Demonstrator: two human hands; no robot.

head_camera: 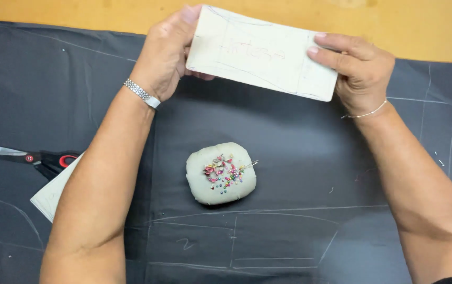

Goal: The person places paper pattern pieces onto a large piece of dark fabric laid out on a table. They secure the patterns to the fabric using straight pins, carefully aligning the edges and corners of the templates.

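Note:
Both hands hold a pale rectangular paper pattern piece (260, 52) above the dark fabric (299, 137). My left hand (165, 52) grips its left end, and a silver watch band sits on that wrist. My right hand (360, 66) pinches its right end, with a thin bracelet on that wrist. The piece has faint pencil lines and is tilted down to the right. Below it, a grey pincushion (221, 173) full of coloured pins rests on the fabric between my forearms.
Scissors (31, 158) with black and red handles lie at the left edge, partly on another pale pattern piece (52, 194). White chalk lines (247, 231) mark the fabric near the front. A wooden tabletop (78, 13) shows along the far edge.

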